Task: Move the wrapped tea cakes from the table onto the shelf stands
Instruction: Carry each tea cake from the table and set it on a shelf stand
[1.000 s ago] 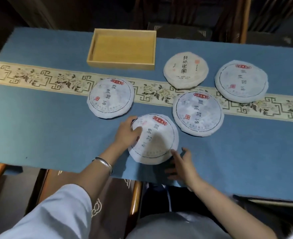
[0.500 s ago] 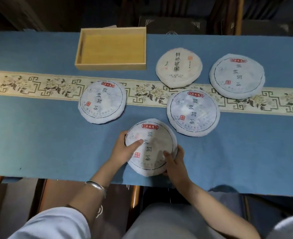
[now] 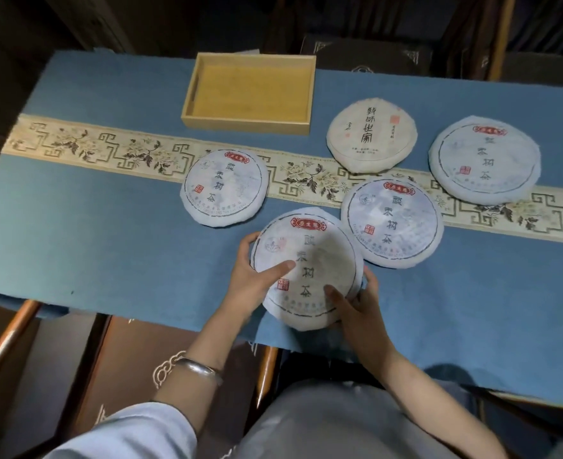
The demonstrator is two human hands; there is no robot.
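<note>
Both hands gripped the nearest round, white-paper-wrapped tea cake near the front edge of the blue-clothed table. The left hand curled round its left rim, thumb on top; the right hand clasped its lower right rim. Four more wrapped tea cakes lay behind it, beside a shallow yellow wooden tray.

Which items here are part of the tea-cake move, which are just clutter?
Job:
held tea cake, in left hand and right hand
four other tea cakes

Lying about:
wooden tray
patterned runner
</note>
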